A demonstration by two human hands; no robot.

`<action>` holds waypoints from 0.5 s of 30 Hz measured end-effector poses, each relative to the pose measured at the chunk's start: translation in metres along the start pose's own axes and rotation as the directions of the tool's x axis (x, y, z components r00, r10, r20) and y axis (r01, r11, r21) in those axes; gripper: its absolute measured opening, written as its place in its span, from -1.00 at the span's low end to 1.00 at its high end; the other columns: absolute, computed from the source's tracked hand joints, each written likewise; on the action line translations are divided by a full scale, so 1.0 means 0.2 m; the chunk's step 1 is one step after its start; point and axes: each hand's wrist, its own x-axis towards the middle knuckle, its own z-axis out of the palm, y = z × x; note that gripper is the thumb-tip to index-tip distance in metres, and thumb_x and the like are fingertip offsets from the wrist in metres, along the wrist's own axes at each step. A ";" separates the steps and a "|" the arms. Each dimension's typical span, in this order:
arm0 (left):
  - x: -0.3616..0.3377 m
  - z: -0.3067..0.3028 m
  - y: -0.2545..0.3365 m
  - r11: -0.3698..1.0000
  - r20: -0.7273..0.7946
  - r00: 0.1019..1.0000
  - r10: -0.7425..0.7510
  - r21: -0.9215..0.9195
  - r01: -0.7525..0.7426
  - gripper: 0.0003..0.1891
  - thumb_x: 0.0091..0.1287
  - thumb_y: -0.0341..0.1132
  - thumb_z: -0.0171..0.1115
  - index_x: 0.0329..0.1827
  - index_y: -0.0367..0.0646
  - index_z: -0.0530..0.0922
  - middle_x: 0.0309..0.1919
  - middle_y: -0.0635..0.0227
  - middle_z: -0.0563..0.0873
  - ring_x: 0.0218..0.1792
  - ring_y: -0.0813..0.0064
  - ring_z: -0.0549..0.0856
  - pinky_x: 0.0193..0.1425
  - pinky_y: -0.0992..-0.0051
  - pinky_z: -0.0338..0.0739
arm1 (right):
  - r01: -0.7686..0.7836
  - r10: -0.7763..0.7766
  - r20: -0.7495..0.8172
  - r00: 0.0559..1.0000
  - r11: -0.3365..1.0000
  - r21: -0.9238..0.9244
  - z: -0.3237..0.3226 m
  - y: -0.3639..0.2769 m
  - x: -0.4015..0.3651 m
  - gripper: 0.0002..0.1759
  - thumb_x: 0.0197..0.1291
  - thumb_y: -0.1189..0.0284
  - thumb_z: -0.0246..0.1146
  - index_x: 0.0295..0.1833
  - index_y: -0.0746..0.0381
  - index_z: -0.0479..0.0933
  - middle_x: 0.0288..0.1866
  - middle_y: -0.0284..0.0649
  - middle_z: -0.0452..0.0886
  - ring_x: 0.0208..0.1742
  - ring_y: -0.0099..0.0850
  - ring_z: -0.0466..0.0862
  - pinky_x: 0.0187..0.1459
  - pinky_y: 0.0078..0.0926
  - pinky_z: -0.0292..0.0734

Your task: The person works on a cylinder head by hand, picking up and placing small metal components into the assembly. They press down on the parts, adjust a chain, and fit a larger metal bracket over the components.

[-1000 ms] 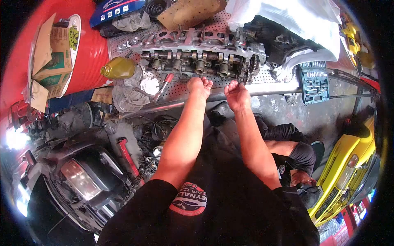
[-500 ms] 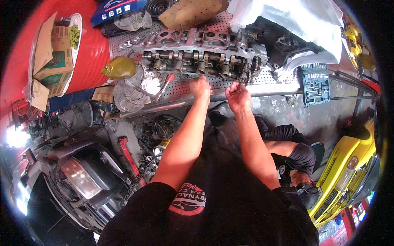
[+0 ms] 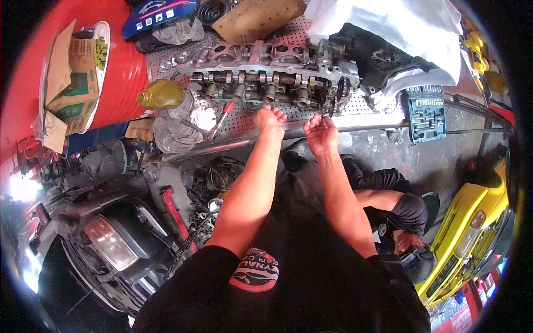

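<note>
A metal cylinder head [image 3: 266, 69] with exposed camshafts and valve-train parts lies on a perforated bench top [image 3: 236, 123]. My left hand [image 3: 270, 120] is at its near edge, below the middle cylindrical parts, with the fingers curled closed. Whatever they hold, if anything, is too small to make out. To the right, my right hand [image 3: 321, 135] is turned palm up by the lower right end, near the timing chain [image 3: 337, 97]. Its fingers are bent inward, and their contents cannot be made out. A red-handled screwdriver [image 3: 223, 117] rests left of my left hand.
A yellow-brown plastic bottle [image 3: 161, 94] and crumpled rags [image 3: 175, 130] lie on the left. At right hangs an open socket set case [image 3: 427, 116]. Another person [image 3: 397, 213] crouches low at my right. Behind are a cardboard box [image 3: 75, 83] and a yellow car [image 3: 466, 238].
My left hand has turned slightly, showing more of its fingers. My right fingers have shifted slightly. The cylinder head stays in place, while the crouching person's head has moved a little.
</note>
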 end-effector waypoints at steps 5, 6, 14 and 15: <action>0.07 0.05 0.07 0.970 -0.048 0.969 -0.240 -0.052 0.238 -0.81 0.40 -0.23 -0.15 -0.28 -0.15 0.33 -0.64 0.36 0.41 -0.67 0.50 0.37 -0.55 0.44 0.31 | 0.004 0.002 -0.120 0.993 0.999 0.047 0.05 -0.01 -0.03 -0.81 0.30 0.33 0.05 -0.27 0.23 0.43 -0.38 -0.29 0.55 -0.39 -0.40 0.54 -0.14 -0.34 0.49; 0.08 0.05 0.06 0.974 -0.059 0.972 -0.228 -0.016 0.228 -0.80 0.40 -0.22 -0.15 -0.27 -0.15 0.34 -0.61 0.35 0.43 -0.65 0.49 0.39 -0.54 0.43 0.33 | 0.002 0.004 -0.126 0.992 0.999 0.047 0.07 -0.01 -0.04 -0.80 0.30 0.33 0.04 -0.27 0.23 0.43 -0.38 -0.29 0.55 -0.39 -0.40 0.54 -0.14 -0.33 0.49; -0.02 0.01 0.01 0.991 0.015 0.999 -0.040 0.131 0.038 -0.76 0.40 -0.19 -0.13 -0.24 -0.18 0.39 -0.38 0.24 0.55 -0.52 0.35 0.54 -0.47 0.29 0.51 | -0.005 0.004 -0.057 0.998 1.000 -0.011 0.06 0.01 -0.04 -0.76 0.33 0.30 -0.02 -0.26 0.23 0.44 -0.37 -0.28 0.55 -0.35 -0.39 0.53 -0.14 -0.35 0.48; 0.00 0.00 0.01 0.993 0.035 0.996 -0.080 0.096 0.076 -0.77 0.39 -0.19 -0.13 -0.24 -0.18 0.39 -0.38 0.24 0.55 -0.52 0.34 0.55 -0.47 0.27 0.51 | 0.009 -0.011 -0.058 0.998 0.999 -0.032 0.05 0.01 -0.03 -0.74 0.34 0.29 -0.04 -0.26 0.23 0.44 -0.36 -0.28 0.55 -0.34 -0.39 0.53 -0.14 -0.34 0.48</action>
